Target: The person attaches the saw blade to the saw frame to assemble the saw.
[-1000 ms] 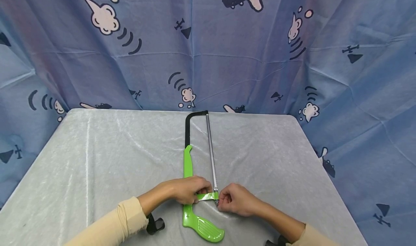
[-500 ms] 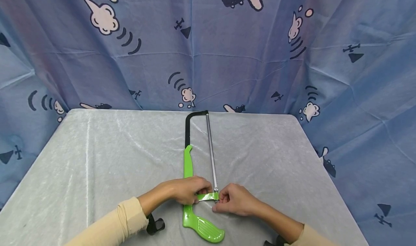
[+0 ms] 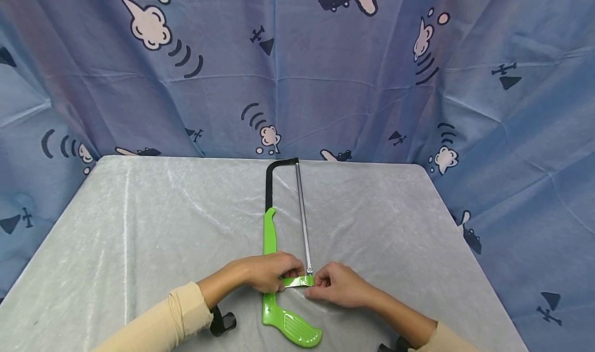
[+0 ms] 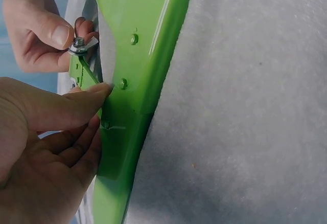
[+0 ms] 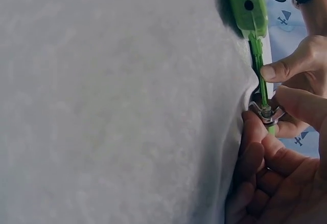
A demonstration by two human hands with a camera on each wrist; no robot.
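Observation:
A hacksaw with a green handle [image 3: 292, 325] and a black front frame [image 3: 268, 187] lies upright in the head view, its blade [image 3: 302, 218] running along the right side. My left hand [image 3: 271, 270] pinches the green crossbar [image 3: 299, 281] between thumb and fingers, beside the handle. At the bar's right end, my right hand [image 3: 344, 286] has thumb and fingertips round a metal wing nut [image 5: 266, 112]. A threaded bolt end [image 4: 78, 41] sticks out through the nut in the left wrist view. The right hand's fingers partly cover the nut.
A light grey plush cloth [image 3: 186, 228] covers the table under the saw. Behind and beside the table hangs a blue curtain [image 3: 307, 109] printed with planes and clouds. A black wrist mount [image 3: 222, 322] sits below the left cuff.
My right thumb has swung left below the crossbar's end and then slightly up, while its fingers stay at the wing nut. The left hand and hacksaw look unmoved.

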